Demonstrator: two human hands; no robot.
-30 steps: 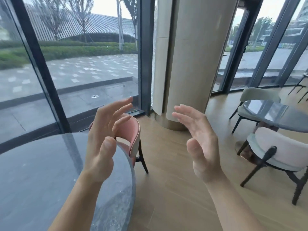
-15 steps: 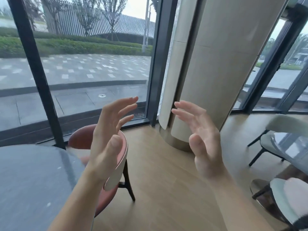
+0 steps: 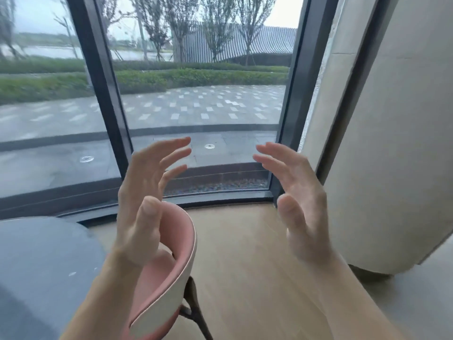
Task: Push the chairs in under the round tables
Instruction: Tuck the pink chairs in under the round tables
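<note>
A pink chair (image 3: 175, 273) with a cream outer shell and dark legs stands at the edge of a dark round table (image 3: 41, 266) at the lower left. Its curved backrest faces right, and its seat is largely hidden by my left forearm. My left hand (image 3: 144, 204) is raised in front of the chair's back, fingers spread and relaxed, holding nothing. My right hand (image 3: 296, 202) hovers open to the right of the chair, palm turned inward, over bare floor. Neither hand touches the chair.
Tall glass panes with dark frames (image 3: 103, 114) run across the back. A wide cream column (image 3: 397, 155) stands close on the right. Light wooden floor (image 3: 245, 278) lies between the chair and the column.
The view has swung left and moved closer to the pink chair. The grey chairs and second table at the right have left the view. Both hands stay raised and open.
</note>
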